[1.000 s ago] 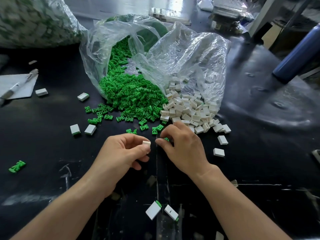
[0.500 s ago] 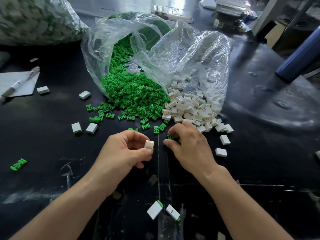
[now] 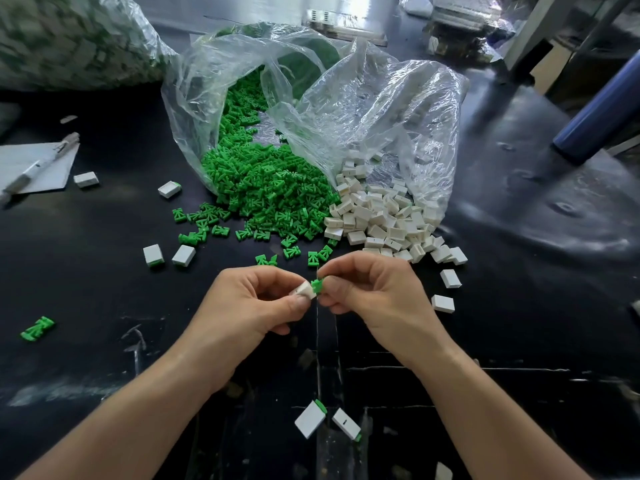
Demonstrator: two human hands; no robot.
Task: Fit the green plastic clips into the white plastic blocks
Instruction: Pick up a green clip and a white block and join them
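A white block (image 3: 304, 291) is pinched between the thumb and the curled fingers (image 3: 298, 303) of the left hand (image 3: 249, 306). A green clip (image 3: 317, 285) is gripped in the curled fingers of the right hand (image 3: 374, 296) and is held touching the right end of that block; how far it is seated cannot be told. Both pieces are held in the air above the black counter (image 3: 104, 289), between the two hands.

Just beyond the hands, a few single clips are scattered on the counter. Behind them a heap of green clips (image 3: 263, 188) is spilled from the mouth of a clear plastic bag (image 3: 194, 98), and just beside it on the right a heap of white blocks (image 3: 377, 216) is spilled from a second clear bag (image 3: 398, 109). The two heaps are touching where they meet.

Two loose blocks (image 3: 450, 278) are seen to the right of the right hand. Two blocks with green edges (image 3: 153, 255) are laid side by side to the left of the left hand. Near the lower edge, between the forearms, two fitted blocks (image 3: 310, 419) are laid with green showing at one end of each. A lone clip (image 3: 37, 329) is found far left.

At the far left a sheet of paper (image 3: 52, 174) is laid with a pen (image 3: 38, 166) on it. A blue cylinder (image 3: 602, 123) is seen at the right edge.
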